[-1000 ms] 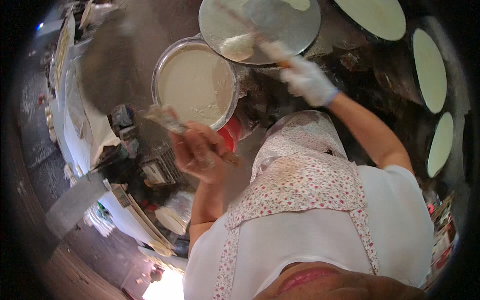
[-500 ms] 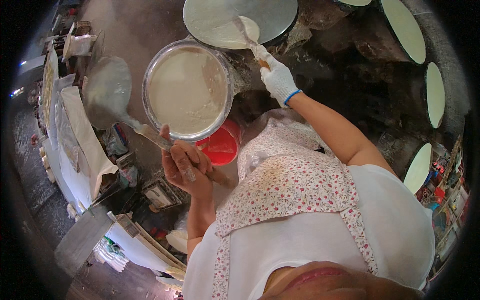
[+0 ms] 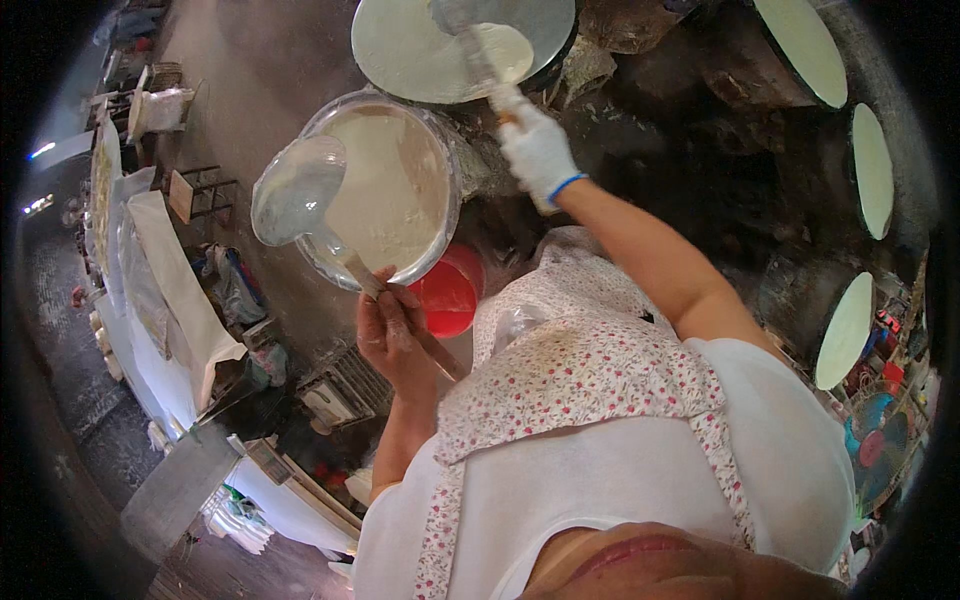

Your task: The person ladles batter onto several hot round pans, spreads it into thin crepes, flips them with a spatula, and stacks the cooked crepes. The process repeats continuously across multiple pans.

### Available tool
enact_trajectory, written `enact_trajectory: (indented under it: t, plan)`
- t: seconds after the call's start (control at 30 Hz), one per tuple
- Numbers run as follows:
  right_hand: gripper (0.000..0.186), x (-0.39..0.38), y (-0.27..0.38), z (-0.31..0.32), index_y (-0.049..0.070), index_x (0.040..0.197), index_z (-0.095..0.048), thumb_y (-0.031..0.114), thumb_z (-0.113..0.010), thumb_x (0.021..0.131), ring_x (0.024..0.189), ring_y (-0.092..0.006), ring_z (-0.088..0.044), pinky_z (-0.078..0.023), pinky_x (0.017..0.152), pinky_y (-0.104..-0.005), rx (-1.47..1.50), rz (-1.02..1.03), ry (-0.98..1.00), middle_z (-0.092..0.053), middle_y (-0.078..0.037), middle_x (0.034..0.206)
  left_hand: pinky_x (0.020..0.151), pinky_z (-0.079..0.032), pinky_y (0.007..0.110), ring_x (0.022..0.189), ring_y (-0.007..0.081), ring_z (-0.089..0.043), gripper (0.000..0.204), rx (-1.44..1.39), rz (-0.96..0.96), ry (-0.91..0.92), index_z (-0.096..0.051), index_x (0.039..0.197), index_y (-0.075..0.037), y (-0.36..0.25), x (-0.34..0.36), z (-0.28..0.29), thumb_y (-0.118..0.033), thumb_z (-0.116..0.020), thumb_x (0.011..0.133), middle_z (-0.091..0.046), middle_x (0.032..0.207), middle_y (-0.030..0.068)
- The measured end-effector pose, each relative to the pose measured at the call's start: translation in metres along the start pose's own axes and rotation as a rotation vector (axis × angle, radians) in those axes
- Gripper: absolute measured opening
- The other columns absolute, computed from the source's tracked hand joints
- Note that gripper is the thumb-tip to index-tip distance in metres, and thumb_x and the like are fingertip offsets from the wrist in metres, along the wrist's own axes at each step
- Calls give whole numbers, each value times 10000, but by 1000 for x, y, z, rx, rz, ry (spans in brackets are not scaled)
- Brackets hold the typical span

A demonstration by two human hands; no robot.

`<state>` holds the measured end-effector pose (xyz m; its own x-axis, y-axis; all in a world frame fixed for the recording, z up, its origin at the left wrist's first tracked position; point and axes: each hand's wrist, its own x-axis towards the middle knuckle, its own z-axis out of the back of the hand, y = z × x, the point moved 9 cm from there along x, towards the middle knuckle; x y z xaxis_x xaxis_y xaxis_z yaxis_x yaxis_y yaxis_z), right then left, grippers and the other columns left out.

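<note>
My bare left hand (image 3: 393, 335) is closed round the wooden handle of a large ladle (image 3: 300, 190), whose wide grey bowl hangs over the left rim of a round metal pot (image 3: 455, 165) of creamy batter (image 3: 390, 190). My right hand (image 3: 540, 150), in a white knit glove with a blue cuff edge, grips a long-handled spatula-like tool (image 3: 475, 60). Its far end is smeared by motion over a round griddle (image 3: 555, 30). Pale batter (image 3: 400, 50) coats much of that griddle, with a thicker oval patch beside the tool.
A red bucket (image 3: 445, 295) stands just below the pot. More round griddles with pale sheets, including one disc (image 3: 873, 170), curve along the right. A fan (image 3: 875, 445) is at the lower right. Tables with white sheeting (image 3: 180, 300) and a small stool (image 3: 195, 190) lie left.
The ladle has swung right, from beside the pot to over its rim, with my left hand shifting right. My right hand has moved slightly left and the tool's end blurs across the griddle.
</note>
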<state>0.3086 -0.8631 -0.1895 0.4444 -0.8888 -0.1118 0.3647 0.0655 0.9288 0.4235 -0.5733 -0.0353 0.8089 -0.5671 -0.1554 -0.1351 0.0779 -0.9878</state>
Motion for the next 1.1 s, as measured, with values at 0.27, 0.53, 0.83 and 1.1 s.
enact_trajectory:
  t: [0.27, 0.53, 0.83, 1.1]
  plan:
    - [436, -22, -33, 70, 164, 1449, -611, 185, -547, 1019, 1206, -412, -657, -541, 1011, -426, 41, 48, 84, -688, -226, 1311, 507, -320, 212, 584, 42, -440, 245, 136, -42, 11, -637, 1272, 35, -15, -3, -38, -93, -494, 1121, -569, 868, 13]
    - [475, 9, -58, 108, 140, 1463, -608, 194, -601, 992, 1280, -305, -664, -500, 1086, -350, 59, 78, 208, -682, -186, 1384, 490, -355, 216, 583, 56, -484, 243, 81, -70, 42, -635, 1290, 28, -29, 1, -81, -77, -520, 1104, -681, 1111, 119]
    - [499, 48, -63, 153, 158, 1495, -611, 148, -628, 996, 1262, -208, -663, -521, 1032, -342, 45, 130, 251, -706, -85, 1403, 486, -332, 208, 566, 51, -461, 253, 62, -111, 37, -628, 1302, 36, -37, -4, -129, -75, -523, 1100, -662, 1025, 100]
    - [511, 3, -19, 86, 225, 1507, -594, 142, -590, 1003, 1243, -226, -691, -520, 1097, -343, 176, 324, 444, -692, -93, 1416, 493, -331, 216, 564, 57, -447, 259, 58, -43, 14, -628, 1309, 35, -29, -3, -156, -100, -539, 1107, -636, 925, 75]
